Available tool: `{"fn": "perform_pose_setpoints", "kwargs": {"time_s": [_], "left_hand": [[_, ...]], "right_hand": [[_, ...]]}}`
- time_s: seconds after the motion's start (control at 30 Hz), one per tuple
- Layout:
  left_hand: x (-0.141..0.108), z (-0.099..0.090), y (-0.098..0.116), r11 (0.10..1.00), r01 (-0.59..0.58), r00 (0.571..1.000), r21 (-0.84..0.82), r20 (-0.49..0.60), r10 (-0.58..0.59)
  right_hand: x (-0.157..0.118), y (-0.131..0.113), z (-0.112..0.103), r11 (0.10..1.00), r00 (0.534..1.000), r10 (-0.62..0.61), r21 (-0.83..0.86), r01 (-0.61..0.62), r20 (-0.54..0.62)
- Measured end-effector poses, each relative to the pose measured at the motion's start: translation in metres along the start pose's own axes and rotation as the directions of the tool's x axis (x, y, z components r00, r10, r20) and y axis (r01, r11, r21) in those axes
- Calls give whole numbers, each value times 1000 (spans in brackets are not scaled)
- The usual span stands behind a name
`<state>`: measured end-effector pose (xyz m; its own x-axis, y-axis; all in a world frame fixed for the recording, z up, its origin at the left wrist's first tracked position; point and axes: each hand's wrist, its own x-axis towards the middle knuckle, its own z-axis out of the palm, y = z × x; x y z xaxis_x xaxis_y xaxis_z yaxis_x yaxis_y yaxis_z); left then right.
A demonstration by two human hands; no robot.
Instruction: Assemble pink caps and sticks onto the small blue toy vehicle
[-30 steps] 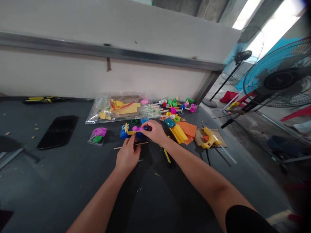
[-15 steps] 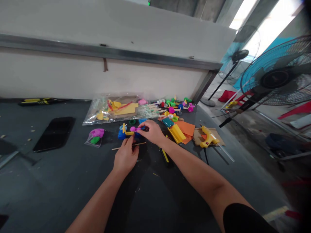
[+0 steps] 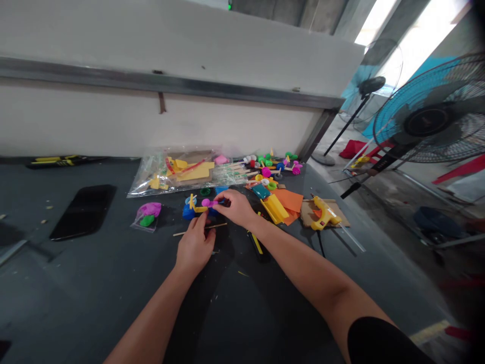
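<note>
My right hand (image 3: 237, 207) is closed, with thumb and forefinger pinching a small purple piece with a rounded end (image 3: 206, 202). My left hand (image 3: 195, 245) is curled just below it, its fingertips on a yellow piece (image 3: 199, 209) that lies across a blue block-like part (image 3: 187, 212). A yellow upright and a light blue ring (image 3: 190, 200) rise from that part. Under my left fingers lies a thin wooden stick (image 3: 181, 234). The exact grip of the left fingertips is partly hidden.
Behind my hands lies a clear plastic bag (image 3: 146, 179) of yellow parts and sticks. Coloured caps (image 3: 267, 172), orange sheets (image 3: 291, 200), a yellow glue gun (image 3: 323, 213) and a cutter knife (image 3: 256, 243) are right. Left are a small bag of clay-like lumps (image 3: 149, 210) and a phone (image 3: 83, 211).
The view has shifted slightly. Both hands stay nearly in place at the blue part, and the purple piece remains between my right fingertips.
</note>
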<state>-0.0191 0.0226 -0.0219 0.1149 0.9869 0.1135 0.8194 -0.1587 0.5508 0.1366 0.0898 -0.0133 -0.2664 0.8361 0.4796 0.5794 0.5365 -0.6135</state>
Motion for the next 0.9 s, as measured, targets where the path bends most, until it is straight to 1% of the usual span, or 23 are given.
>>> {"fn": "perform_pose_setpoints", "kwargs": {"time_s": [0.23, 0.37, 0.57, 0.67, 0.8, 0.9], "left_hand": [[0, 0, 1, 1000, 5, 1000, 3, -1, -5], [0, -1, 2, 1000, 9, 1000, 1, 2, -9], [0, -1, 1, 1000, 3, 1000, 5, 4, -3], [-1, 0, 0, 999, -7, 1000, -37, -25, 6], [-5, -2, 0, 981, -65, 994, -186, -101, 46], [-8, -4, 3, 950, -137, 983, -281, -161, 94]], "right_hand": [[-1, -1, -1, 999, 999, 16, 31, -17, 29], [-1, -1, 0, 1000, 999, 6, 9, -7, 40], [-1, 0, -1, 1000, 1000, 10, -1, -10, -6], [1, 0, -9, 1000, 999, 18, -25, -19, -31], [9, -3, -28, 999, 996, 40, -7, -40, -84], [13, -10, -41, 997, 998, 47, 61, -44, -51]]}}
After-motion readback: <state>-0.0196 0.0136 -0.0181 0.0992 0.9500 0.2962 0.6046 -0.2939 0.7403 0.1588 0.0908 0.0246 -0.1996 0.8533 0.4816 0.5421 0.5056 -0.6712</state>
